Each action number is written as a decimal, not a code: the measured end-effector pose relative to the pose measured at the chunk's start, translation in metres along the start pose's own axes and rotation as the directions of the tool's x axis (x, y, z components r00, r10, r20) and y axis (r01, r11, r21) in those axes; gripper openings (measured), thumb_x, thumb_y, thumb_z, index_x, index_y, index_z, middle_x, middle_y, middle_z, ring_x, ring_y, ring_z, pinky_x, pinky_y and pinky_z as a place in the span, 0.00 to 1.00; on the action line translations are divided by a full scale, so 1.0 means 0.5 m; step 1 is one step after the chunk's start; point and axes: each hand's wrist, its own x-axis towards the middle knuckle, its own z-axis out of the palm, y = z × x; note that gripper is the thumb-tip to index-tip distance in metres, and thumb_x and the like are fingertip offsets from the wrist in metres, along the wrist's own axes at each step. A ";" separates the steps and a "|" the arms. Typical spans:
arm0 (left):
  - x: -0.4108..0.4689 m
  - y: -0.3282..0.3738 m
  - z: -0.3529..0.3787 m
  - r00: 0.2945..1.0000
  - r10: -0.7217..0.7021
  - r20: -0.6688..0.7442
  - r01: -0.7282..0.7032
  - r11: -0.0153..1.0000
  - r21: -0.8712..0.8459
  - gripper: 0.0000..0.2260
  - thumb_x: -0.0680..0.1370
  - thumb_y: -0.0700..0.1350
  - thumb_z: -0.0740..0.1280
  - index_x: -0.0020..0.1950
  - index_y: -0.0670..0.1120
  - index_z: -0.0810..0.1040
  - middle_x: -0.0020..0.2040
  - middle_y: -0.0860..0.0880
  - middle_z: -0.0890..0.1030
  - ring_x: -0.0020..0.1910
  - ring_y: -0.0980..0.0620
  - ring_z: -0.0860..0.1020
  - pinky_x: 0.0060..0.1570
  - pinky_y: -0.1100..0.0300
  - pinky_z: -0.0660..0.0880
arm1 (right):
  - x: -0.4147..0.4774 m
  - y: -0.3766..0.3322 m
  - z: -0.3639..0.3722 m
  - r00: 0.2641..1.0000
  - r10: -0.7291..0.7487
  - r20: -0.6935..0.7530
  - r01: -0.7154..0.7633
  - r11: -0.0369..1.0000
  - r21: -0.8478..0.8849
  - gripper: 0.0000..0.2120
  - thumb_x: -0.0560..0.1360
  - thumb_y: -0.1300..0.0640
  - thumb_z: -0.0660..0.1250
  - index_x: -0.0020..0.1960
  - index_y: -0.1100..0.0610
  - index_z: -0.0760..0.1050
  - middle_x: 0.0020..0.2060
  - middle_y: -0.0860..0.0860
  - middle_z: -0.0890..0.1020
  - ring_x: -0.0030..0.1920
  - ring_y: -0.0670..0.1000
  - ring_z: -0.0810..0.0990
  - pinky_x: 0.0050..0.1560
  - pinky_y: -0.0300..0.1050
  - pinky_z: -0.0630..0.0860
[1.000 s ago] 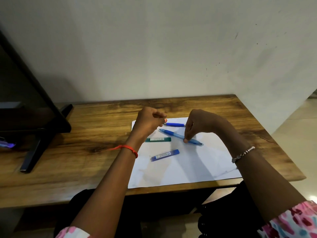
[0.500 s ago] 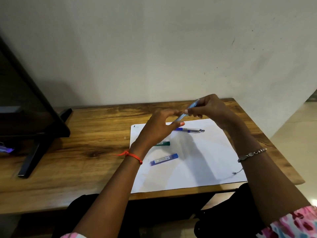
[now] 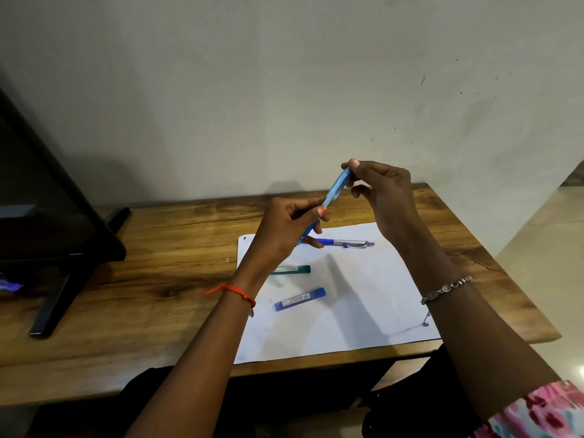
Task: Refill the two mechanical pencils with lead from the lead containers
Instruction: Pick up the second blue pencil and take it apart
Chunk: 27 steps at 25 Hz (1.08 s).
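Pencils: two. The light-blue pencil [image 3: 334, 192] is off the table and slanted. Its lower part is gripped in the curled fingers of the left hand [image 3: 284, 232], and its upper end is pinched by the thumb and fingertips of the right hand [image 3: 382, 191]. The second pencil [image 3: 347, 243], with a dark blue grip and silver barrel, lies on the white sheet [image 3: 363, 311]; the left hand's fingers hide its tip end.

Lead containers: two, both flat on the sheet. The green container [image 3: 294, 269] lies beside the left wrist, one end hidden by it. The blue container [image 3: 300, 299] lies nearer the person, apart from the green one.

Hands: two, both raised over the sheet's far half.

Edges: the sheet's near edge runs along the near edge of the wooden table [image 3: 158, 295]. Plain paper shows across the sheet's right half. A black monitor [image 3: 47, 216] stands at the table's left end, with a wide stretch of wood between it and the sheet. A wall [image 3: 284, 90] backs the far edge.
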 end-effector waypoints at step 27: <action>-0.011 0.001 -0.007 0.999 -0.039 0.016 0.040 0.999 -0.019 0.09 0.77 0.36 0.62 0.52 0.34 0.79 0.36 0.43 0.77 0.27 0.57 0.76 0.29 0.59 0.81 | 0.019 -0.014 -0.025 0.956 0.159 -0.247 -0.077 0.947 0.313 0.09 0.77 0.61 0.62 0.41 0.62 0.77 0.28 0.50 0.81 0.29 0.47 0.78 0.30 0.37 0.72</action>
